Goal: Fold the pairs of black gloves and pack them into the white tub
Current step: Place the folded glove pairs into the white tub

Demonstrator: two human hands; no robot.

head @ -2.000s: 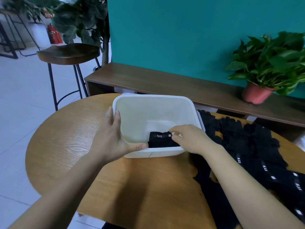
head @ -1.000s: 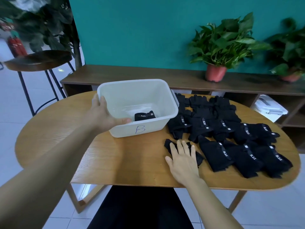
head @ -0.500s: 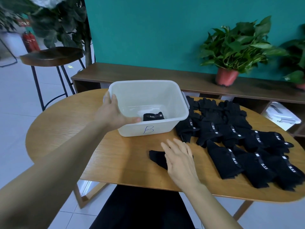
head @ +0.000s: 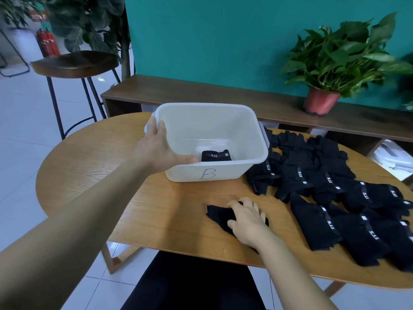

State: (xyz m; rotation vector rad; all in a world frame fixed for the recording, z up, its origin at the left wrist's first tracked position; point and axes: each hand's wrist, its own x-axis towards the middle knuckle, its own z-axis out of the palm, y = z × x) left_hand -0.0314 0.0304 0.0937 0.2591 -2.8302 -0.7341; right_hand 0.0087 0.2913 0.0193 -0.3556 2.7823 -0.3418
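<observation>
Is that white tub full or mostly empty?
Mostly empty. The white tub holds one folded black glove bundle by its near wall; the rest of its floor shows bare.

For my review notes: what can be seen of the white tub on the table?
The white tub is a deep rectangular container with rounded corners, a rolled rim and a small lug on each short end. It looks like slightly translucent plastic. A blue handwritten "B" marks its near wall. It stands upright and lidless on the wooden table, left of the loose black gloves. One folded glove pair lies inside by the near wall. The left hand grips its near-left corner, with the thumb over the rim.
</observation>
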